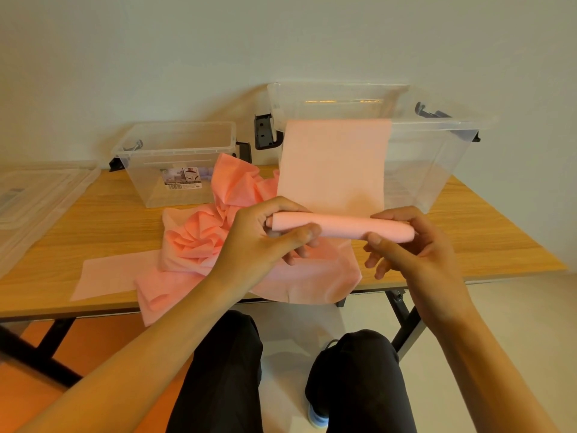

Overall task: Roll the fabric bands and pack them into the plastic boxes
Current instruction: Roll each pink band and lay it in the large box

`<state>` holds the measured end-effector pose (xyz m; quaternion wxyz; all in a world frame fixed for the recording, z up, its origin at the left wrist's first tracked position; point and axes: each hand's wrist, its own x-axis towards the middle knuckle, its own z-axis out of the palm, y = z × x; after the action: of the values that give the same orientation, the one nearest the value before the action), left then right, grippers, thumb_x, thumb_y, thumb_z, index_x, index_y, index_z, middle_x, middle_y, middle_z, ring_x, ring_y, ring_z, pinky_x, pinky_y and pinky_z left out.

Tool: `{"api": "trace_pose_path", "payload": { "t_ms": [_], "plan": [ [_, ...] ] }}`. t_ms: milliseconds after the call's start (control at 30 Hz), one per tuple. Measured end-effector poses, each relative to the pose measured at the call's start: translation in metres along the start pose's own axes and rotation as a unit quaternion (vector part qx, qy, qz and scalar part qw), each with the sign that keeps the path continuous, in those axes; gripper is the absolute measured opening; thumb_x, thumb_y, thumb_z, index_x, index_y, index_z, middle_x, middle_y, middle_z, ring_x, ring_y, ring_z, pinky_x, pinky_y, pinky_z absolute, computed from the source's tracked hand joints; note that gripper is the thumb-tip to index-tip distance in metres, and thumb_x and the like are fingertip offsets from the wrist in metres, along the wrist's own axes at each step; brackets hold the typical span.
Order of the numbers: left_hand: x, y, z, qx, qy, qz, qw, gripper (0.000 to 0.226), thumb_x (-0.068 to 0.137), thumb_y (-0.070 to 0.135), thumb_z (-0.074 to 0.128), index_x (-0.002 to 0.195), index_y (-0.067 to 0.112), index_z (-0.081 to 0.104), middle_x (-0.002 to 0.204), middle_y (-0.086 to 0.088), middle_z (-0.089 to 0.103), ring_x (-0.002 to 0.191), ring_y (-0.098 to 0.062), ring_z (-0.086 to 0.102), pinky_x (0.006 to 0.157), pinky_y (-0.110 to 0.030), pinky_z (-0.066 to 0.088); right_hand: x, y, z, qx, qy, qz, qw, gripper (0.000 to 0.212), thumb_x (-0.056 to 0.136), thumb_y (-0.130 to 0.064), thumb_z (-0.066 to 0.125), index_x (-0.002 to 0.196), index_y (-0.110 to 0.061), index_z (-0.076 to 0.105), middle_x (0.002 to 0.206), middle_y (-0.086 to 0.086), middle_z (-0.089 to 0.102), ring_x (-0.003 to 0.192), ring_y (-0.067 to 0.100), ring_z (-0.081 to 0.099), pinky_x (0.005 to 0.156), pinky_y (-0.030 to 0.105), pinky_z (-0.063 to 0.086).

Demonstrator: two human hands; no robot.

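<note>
A seated person at a light wooden table (pixel 468 232) holds a pale pink fabric band (pixel 340 225) in the air just above the table's near edge, part of it wound into a firm tube. The left hand (pixel 265 232) curls thumb and fingers around the tube's left end; the right hand (pixel 402 245) pinches the right end between thumb and fingers. The unrolled tail (pixel 334 164) runs away from the person and drapes up over the front rim of a large clear plastic box (pixel 437 157) on the right. The cloth looks thin, light and limp, with a slightly matte surface that should not slip much. It will likely sag and loosen if let go, so the sound grip is at both ends of the tube, keeping the tail gently taut. Counted: two clear boxes, the large one and a smaller clear plastic box (pixel 150 170) at left centre, which bears a label and seems to hold a few lilac shapes too blurred to name. One band is in hand, and one flat pink strip (pixel 115 276) lies on the table at left. A crumpled heap of pink bands (pixel 199 239) lies between the boxes and the person, its number impossible to tell. Clear plastic lids (pixel 37 195) lie at the far left, at least one.
</note>
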<state>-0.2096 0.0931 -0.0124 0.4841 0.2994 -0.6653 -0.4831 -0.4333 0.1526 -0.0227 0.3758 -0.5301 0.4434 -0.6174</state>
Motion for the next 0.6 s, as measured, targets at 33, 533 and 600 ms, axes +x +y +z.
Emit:
{"api": "trace_pose_path", "payload": {
  "t_ms": [33,533,600],
  "plan": [
    [0.0000,0.0000,0.0000,0.006,-0.002,0.003,1.000,0.028,0.082,0.005,0.079,0.108,0.009,0.070,0.087,-0.009,0.076,0.069,-0.030,0.071,0.052,-0.029,0.054,0.0002,0.0003,-0.0005,-0.003,0.002,0.002,1.000,0.031,0.080,-0.017,0.075,0.108,-0.006,0.066,0.079,0.015,0.071,0.062,0.028,0.067,0.053,0.031,0.055],
    [-0.0004,0.0026,0.0006,0.013,0.009,-0.003,1.000,0.031,0.076,0.014,0.082,0.104,0.012,0.068,0.087,-0.006,0.074,0.072,-0.025,0.073,0.051,-0.030,0.055,0.0008,-0.0037,-0.0042,0.000,-0.014,0.013,1.000,0.029,0.079,-0.015,0.075,0.106,-0.005,0.067,0.076,0.019,0.071,0.058,0.029,0.065,0.053,0.030,0.054],
    [-0.0002,0.0014,0.0009,0.016,0.007,0.000,1.000,0.037,0.077,0.007,0.082,0.110,0.016,0.067,0.093,-0.004,0.073,0.073,-0.027,0.074,0.051,-0.031,0.055,0.0009,-0.0038,-0.0043,-0.001,-0.007,0.020,1.000,0.028,0.080,-0.020,0.074,0.101,-0.003,0.067,0.069,0.019,0.069,0.054,0.028,0.064,0.053,0.031,0.054]
  ]
}}
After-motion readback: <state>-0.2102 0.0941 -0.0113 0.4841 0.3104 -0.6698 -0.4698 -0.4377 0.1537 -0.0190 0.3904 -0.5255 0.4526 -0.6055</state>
